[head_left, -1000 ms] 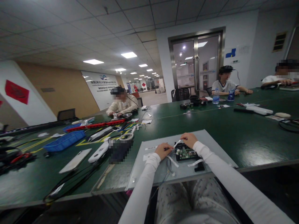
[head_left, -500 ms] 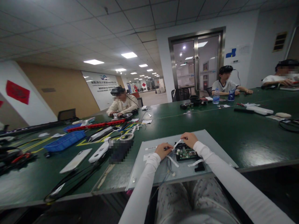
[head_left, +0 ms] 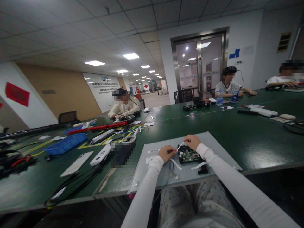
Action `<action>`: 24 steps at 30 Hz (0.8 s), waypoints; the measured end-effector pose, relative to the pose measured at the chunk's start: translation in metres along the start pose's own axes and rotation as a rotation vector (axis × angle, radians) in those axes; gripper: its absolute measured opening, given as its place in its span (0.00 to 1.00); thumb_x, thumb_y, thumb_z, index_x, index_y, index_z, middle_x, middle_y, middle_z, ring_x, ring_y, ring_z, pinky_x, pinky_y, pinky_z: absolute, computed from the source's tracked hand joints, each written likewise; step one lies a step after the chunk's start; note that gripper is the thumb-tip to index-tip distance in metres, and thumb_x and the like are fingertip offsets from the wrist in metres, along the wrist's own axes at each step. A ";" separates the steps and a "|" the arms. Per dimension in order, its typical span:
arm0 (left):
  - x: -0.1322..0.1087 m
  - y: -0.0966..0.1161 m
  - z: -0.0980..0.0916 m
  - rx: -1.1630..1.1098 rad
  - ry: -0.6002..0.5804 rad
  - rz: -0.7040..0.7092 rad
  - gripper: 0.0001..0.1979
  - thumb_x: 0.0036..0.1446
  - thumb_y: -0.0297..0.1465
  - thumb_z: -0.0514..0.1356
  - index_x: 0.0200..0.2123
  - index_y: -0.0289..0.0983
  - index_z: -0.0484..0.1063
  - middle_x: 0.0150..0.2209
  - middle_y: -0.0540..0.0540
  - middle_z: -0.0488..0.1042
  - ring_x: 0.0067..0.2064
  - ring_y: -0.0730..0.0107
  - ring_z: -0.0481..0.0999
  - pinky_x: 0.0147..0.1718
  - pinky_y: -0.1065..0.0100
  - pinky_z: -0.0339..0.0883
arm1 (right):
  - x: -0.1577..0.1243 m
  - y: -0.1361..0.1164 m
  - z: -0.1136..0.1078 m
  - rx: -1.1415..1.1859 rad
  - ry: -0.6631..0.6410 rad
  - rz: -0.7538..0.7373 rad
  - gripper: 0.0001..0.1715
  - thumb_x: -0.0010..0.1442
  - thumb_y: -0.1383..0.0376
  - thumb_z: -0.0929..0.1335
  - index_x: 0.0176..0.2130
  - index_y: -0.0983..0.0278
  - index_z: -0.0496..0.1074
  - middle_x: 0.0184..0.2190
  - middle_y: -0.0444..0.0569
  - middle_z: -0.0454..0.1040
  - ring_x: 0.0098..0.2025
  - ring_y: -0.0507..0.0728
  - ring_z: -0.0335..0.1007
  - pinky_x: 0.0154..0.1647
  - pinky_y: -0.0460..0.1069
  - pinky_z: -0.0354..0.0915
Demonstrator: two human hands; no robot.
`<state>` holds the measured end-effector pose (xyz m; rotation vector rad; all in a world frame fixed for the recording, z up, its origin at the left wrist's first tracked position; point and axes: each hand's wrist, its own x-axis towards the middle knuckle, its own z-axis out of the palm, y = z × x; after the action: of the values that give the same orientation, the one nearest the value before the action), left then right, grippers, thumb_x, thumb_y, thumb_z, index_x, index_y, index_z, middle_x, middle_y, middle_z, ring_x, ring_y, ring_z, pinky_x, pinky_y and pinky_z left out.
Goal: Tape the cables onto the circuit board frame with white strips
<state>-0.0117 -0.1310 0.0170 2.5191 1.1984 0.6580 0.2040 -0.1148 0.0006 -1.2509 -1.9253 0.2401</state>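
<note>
A short, flat white strip, like a ribbon cable, runs slanting between my two hands. Its lower end is pinched in my left hand, fingers closed. My right hand has its fingers closed at the upper end, over the back of a green circuit board in a black frame. Further white strips lie beside the board, one on the left and one near my right sleeve. Thin wires with a small white connector rest on the grey panel under all this.
Left of the panel are a white phone, a white handheld device, cables and a blue tray. A small black piece lies on the panel's front right. Other people sit across the green table, with bottles near one.
Both hands stay almost still at the white strip. The view has shifted very slightly.
</note>
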 end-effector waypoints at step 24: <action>0.001 -0.001 0.000 -0.043 -0.017 0.008 0.08 0.46 0.28 0.56 0.30 0.38 0.75 0.30 0.48 0.72 0.36 0.70 0.69 0.40 0.70 0.60 | 0.000 0.000 0.001 0.006 0.011 -0.005 0.14 0.46 0.74 0.62 0.29 0.63 0.74 0.32 0.46 0.73 0.33 0.51 0.66 0.39 0.46 0.60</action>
<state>-0.0116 -0.1296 0.0165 2.4907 1.1558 0.6557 0.2035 -0.1146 0.0003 -1.2405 -1.9168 0.2353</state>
